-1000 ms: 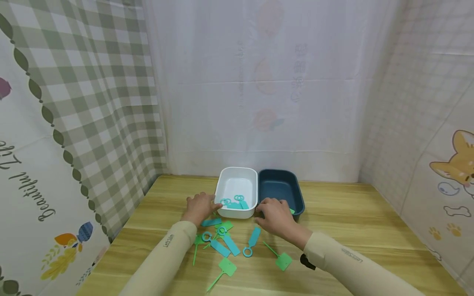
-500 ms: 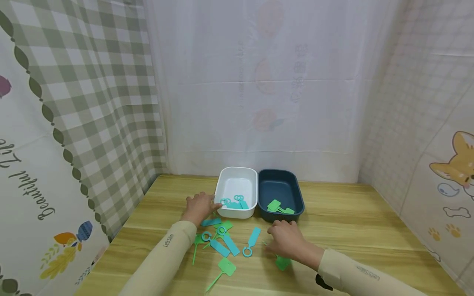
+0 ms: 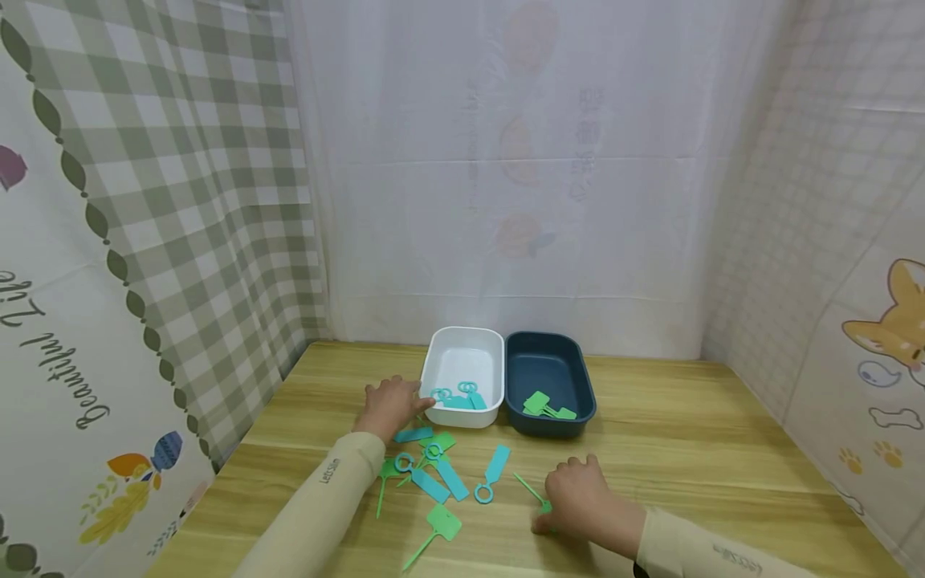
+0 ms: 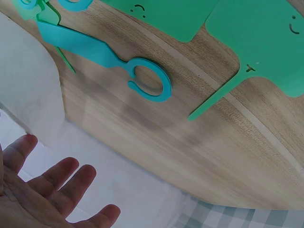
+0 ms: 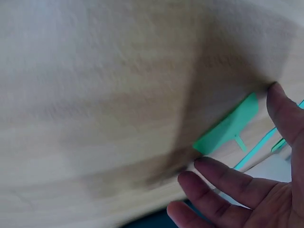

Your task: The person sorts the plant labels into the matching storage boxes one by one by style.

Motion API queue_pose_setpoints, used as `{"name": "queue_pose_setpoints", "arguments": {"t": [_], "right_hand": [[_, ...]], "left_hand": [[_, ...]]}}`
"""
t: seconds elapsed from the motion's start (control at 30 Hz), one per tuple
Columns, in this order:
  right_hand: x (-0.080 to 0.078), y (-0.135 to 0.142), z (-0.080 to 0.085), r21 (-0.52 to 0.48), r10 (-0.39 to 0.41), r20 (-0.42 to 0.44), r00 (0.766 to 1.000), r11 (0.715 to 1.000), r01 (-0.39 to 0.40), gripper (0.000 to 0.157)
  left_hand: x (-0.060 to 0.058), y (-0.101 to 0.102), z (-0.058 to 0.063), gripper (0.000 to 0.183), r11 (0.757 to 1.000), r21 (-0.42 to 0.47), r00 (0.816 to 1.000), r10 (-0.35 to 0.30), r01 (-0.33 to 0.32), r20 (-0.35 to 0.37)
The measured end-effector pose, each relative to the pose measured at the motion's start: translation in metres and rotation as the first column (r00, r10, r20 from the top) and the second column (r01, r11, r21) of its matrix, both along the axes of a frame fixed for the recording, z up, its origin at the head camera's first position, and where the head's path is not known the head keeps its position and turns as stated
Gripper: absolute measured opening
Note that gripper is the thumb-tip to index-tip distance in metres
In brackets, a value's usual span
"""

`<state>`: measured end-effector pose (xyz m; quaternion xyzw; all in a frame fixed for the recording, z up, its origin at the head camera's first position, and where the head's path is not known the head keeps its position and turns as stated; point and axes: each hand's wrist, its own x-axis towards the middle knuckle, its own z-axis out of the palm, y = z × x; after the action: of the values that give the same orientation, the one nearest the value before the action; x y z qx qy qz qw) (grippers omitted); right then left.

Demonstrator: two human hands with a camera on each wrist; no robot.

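Note:
My right hand (image 3: pixel 584 499) reaches down over a flat green tag (image 5: pixel 227 127) with a thin stem on the table. In the right wrist view, thumb and forefinger are spread at the tag's two ends, with a gap between them. My left hand (image 3: pixel 391 406) stays at the left side of the white bin (image 3: pixel 462 357), fingers extended and holding nothing. Blue-green tags with ring ends, such as this ring tag (image 3: pixel 497 464), lie between the hands. Several more green tags, one a front tag (image 3: pixel 444 523), lie near my left forearm.
A dark blue bin (image 3: pixel 545 365) stands against the white one's right side, with green tags (image 3: pixel 536 403) inside. Blue-green ring tags (image 3: pixel 462 401) lie in the white bin. Behind the wooden table (image 3: pixel 672 417) hangs a white curtain (image 3: pixel 614 241); a checked cloth (image 3: pixel 217 160) borders the left.
My right hand has moved from the dark bin toward the front right, down to the green tag. The green tags in that bin are now uncovered. My left hand has stayed in place.

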<state>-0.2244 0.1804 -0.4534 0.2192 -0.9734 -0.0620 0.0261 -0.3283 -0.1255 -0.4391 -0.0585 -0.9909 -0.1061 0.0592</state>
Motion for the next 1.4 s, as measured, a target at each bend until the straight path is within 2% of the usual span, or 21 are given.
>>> {"name": "queue_pose_setpoints", "arguments": {"t": [0.13,0.27,0.43,0.6,0.77,1.03,1.2,1.4], "right_hand": [[0.000,0.003,-0.002,-0.011,0.005,-0.005,1.000,1.000,-0.005,0.054],[-0.003,0.005,-0.001,-0.014,0.005,0.026,1.000,1.000,-0.005,0.052],[-0.006,0.005,-0.003,-0.070,-0.002,0.046,0.999,0.998,0.005,0.049],[-0.007,0.005,-0.004,-0.115,-0.018,0.054,0.998,0.993,0.024,0.039],[-0.008,0.004,-0.003,-0.105,-0.035,0.058,0.998,0.994,0.041,0.032],[-0.015,0.008,0.004,-0.095,-0.056,0.062,0.996,0.994,0.062,0.036],[-0.018,0.007,0.008,-0.129,-0.043,0.031,0.999,0.991,0.047,0.039],[-0.020,0.005,0.013,-0.119,-0.039,0.004,0.999,0.992,0.039,0.038]], "left_hand": [[0.000,0.001,0.000,0.058,1.000,0.001,1.000,0.005,-0.005,0.006],[0.000,0.001,0.000,0.058,1.000,-0.004,1.000,0.008,-0.008,0.010],[-0.001,0.000,0.000,0.058,1.000,0.000,1.000,0.009,-0.009,0.013],[0.000,0.000,0.000,0.058,1.000,0.011,1.000,0.012,-0.013,0.017],[0.001,0.000,0.000,0.059,1.000,0.013,1.000,0.009,-0.010,0.016],[0.001,0.001,0.001,0.058,1.000,-0.001,1.000,0.017,-0.017,0.016],[0.000,0.001,0.000,0.058,1.000,-0.009,1.000,0.015,-0.015,0.007],[-0.001,0.001,0.000,0.058,1.000,-0.020,1.000,0.013,-0.013,0.001]]}}
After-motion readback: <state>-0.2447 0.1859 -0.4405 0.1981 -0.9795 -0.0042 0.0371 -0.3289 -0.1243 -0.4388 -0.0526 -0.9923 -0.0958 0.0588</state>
